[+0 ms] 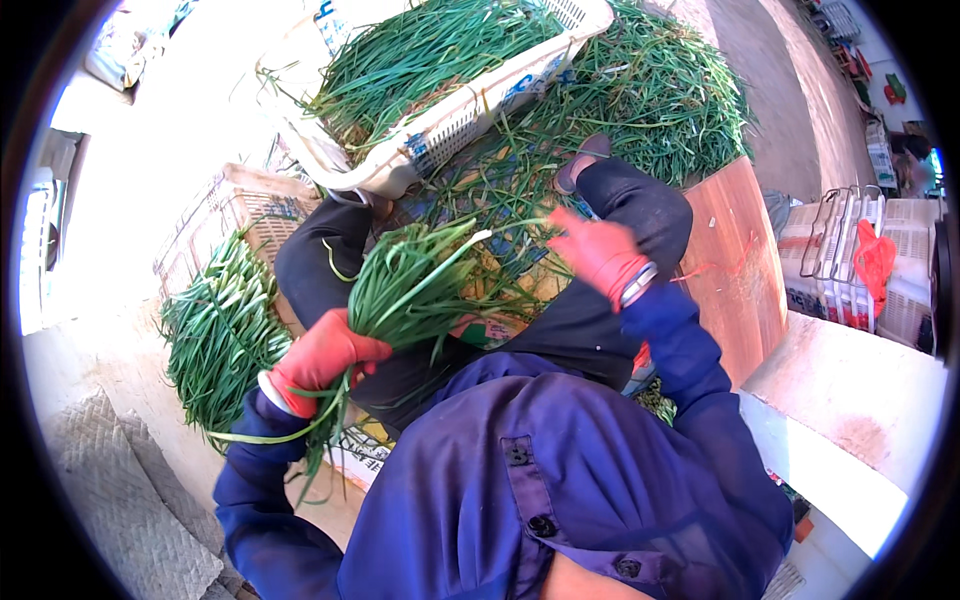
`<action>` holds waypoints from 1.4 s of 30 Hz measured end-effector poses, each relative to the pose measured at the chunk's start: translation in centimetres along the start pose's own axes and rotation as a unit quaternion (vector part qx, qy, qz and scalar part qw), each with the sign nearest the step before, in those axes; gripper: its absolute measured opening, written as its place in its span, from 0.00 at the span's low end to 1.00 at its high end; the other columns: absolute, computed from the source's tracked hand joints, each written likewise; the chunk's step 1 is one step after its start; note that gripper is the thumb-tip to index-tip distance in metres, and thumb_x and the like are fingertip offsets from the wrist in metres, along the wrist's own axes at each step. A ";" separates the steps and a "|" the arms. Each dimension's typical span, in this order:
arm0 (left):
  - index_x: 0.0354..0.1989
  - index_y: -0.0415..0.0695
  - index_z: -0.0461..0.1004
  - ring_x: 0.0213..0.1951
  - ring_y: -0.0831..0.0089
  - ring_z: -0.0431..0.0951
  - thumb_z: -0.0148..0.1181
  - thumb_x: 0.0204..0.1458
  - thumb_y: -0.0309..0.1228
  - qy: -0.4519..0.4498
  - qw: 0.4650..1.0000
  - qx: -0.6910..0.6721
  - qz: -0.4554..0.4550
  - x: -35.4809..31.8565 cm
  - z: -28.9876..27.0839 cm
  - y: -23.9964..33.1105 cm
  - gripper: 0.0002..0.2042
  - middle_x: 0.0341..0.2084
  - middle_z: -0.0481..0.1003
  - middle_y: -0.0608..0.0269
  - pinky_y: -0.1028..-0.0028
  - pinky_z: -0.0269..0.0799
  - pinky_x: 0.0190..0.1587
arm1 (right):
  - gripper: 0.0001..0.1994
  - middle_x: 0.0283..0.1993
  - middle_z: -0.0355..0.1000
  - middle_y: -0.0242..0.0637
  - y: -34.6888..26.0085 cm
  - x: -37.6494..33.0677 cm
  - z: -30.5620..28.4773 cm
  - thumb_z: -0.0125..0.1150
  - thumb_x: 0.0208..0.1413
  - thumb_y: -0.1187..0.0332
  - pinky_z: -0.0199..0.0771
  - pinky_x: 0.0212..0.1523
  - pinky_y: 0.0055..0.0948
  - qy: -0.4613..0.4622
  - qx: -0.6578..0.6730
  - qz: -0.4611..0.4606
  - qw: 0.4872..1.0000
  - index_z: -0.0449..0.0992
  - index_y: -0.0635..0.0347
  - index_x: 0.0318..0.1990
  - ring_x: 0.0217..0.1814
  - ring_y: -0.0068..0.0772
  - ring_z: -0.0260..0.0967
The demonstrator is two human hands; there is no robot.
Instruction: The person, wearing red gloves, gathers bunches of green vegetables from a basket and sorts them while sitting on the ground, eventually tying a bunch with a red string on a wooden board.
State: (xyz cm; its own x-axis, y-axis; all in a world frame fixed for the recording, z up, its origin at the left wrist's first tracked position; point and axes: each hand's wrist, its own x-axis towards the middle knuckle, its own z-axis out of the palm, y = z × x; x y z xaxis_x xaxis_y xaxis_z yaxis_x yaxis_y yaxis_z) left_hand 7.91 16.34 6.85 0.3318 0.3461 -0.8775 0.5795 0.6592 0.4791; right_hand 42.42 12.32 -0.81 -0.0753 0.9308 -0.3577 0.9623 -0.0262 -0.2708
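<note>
My left hand (328, 362), in a red glove, is closed round a bunch of chives (412, 280). The leaves fan out above the fist and hang loose below it, over my left thigh. One thicker stalk with a pale end sticks out to the right. My right hand (598, 255), also red-gloved, is over my right leg, slightly blurred. Its fingers pinch the end of a thin chive leaf (520, 224) that runs toward the bunch. Left of my knee lies a stacked pile of chives (225, 330), pale stem ends together.
Ahead stands a white plastic basket (470, 118) heaped with chives. A large loose heap of chives (665, 100) lies at its right. Scattered leaves cover the ground between my feet. A wooden board (735, 265) leans by my right knee; white crates (840, 250) stand farther right.
</note>
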 end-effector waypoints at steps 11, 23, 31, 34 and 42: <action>0.51 0.48 0.67 0.22 0.52 0.76 0.55 0.43 0.28 0.255 0.735 0.610 0.151 -2.4 4.4 1.0 0.22 0.22 0.74 0.51 0.58 0.71 0.25 | 0.22 0.45 0.72 0.37 -8.6 6.4 16.0 0.50 0.56 0.58 0.73 0.43 0.36 -0.070 0.707 -0.263 0.653 0.66 0.63 0.54 0.42 0.34 0.72; 0.64 0.51 0.55 0.23 0.51 0.72 0.53 0.42 0.25 0.290 0.820 0.475 0.133 -2.6 8.5 -15.8 0.35 0.26 0.70 0.52 0.59 0.68 0.26 | 0.29 0.50 0.70 0.38 -13.3 8.8 13.7 0.40 0.60 0.46 0.73 0.46 0.30 -0.265 0.929 -0.050 0.254 0.64 0.61 0.58 0.47 0.30 0.70; 0.55 0.44 0.68 0.51 0.68 0.70 0.63 0.42 0.26 0.180 0.954 0.173 0.166 -6.3 0.4 -8.4 0.26 0.52 0.69 0.58 0.70 0.64 0.53 | 0.30 0.50 0.70 0.39 -13.5 9.3 10.4 0.39 0.61 0.45 0.74 0.46 0.31 -0.318 0.881 -0.107 0.332 0.61 0.62 0.59 0.47 0.30 0.71; 0.58 0.40 0.62 0.52 0.70 0.68 0.64 0.43 0.30 0.221 0.918 -0.001 0.329 -1.0 -0.1 -3.3 0.31 0.52 0.68 0.58 0.71 0.62 0.54 | 0.30 0.47 0.72 0.38 -13.1 8.6 9.2 0.42 0.60 0.46 0.74 0.44 0.28 -0.303 0.868 -0.091 0.383 0.61 0.62 0.59 0.44 0.26 0.71; 0.59 0.38 0.59 0.48 0.71 0.73 0.63 0.47 0.34 -0.215 0.874 -0.393 0.189 7.3 4.1 -3.6 0.31 0.49 0.71 0.60 0.71 0.67 0.52 | 0.29 0.45 0.70 0.39 -11.2 6.3 3.6 0.53 0.55 0.46 0.73 0.45 0.33 -0.171 0.841 0.011 0.512 0.65 0.60 0.55 0.46 0.30 0.69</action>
State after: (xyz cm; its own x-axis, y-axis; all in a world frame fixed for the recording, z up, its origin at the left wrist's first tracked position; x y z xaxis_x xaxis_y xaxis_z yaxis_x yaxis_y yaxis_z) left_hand 11.33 13.79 -1.20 0.7365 0.4663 -0.4900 -0.2663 0.8658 0.4237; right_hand 30.20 17.17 -3.21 -0.3878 0.8123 -0.4357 -0.6025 -0.5811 -0.5471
